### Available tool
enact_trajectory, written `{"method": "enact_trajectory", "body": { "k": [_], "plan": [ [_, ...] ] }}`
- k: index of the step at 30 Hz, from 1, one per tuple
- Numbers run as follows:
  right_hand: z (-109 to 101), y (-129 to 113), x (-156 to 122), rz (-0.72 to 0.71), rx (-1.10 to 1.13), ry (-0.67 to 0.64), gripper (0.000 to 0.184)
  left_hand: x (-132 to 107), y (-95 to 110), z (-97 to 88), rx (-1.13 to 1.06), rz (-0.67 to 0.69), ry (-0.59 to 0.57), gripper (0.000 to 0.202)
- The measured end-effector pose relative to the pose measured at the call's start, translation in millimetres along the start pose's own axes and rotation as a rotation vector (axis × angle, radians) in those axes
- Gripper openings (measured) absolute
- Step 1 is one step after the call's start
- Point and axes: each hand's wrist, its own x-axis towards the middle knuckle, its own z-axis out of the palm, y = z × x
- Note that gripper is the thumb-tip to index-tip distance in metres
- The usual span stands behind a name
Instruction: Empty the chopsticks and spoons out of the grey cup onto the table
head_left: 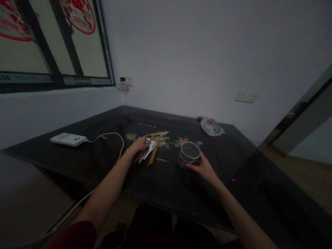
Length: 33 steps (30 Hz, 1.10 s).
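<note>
My left hand (139, 143) is closed at the upper end of some wooden chopsticks (141, 154); its fingertips are partly hidden. Right beside it lie a metal spoon (147, 140), its handle running toward me, and a white spoon (151, 146). More chopsticks (154, 152) lie just to the right of the spoons. My right hand (203, 168) grips a clear round container (183, 160) by its right side, with the thumb along the near wall. The container's open mouth faces up, and I see nothing inside it.
The black table (166, 186) has a flower pattern. At left, a white power bank (68, 139) trails a white cable (119, 136). A crumpled clear plastic bag (211, 127) lies near the wall, with an orange-brown object (201, 118) behind it. Sockets (246, 97) are on the wall.
</note>
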Motion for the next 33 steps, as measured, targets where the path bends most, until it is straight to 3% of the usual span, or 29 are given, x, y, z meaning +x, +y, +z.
{"method": "enact_trajectory", "body": {
  "k": [4,8,14,19,21,27,30,33],
  "plan": [
    [9.1,-18.8,10.7,-0.037,0.033,0.01,0.072,1.9,-4.9,-6.1,-0.085,-0.051,0.027,0.045],
    [28.8,-47.8,33.1,-0.169,0.005,-0.008,0.074,5.8,-15.0,-15.1,-0.176,-0.1,0.112,0.039],
    [90.4,-78.9,87.5,-0.228,0.07,-0.092,0.065,6.0,-12.9,-30.5,-0.411,-0.085,0.261,0.029],
    [157.2,-73.4,130.3,-0.075,0.097,-0.055,0.063,1.3,-7.9,-42.4,-1.284,-0.108,0.339,0.034],
    [181.2,-67.7,138.1,-0.051,0.08,-0.065,0.064,0.5,-10.0,-46.0,-1.444,-0.165,0.419,0.031],
    [225.7,-53.8,139.8,-0.051,-0.077,-0.127,0.066,4.1,-18.5,-50.1,-1.546,-0.329,0.829,0.019],
    [231.6,-52.3,136.9,-0.035,-0.144,-0.132,0.065,6.4,-21.6,-50.7,-1.574,-0.389,0.904,0.019],
    [231.4,-53.9,132.6,-0.029,-0.225,-0.139,0.067,8.9,-23.5,-51.3,-1.508,-0.319,0.958,0.015]
  ]
}}
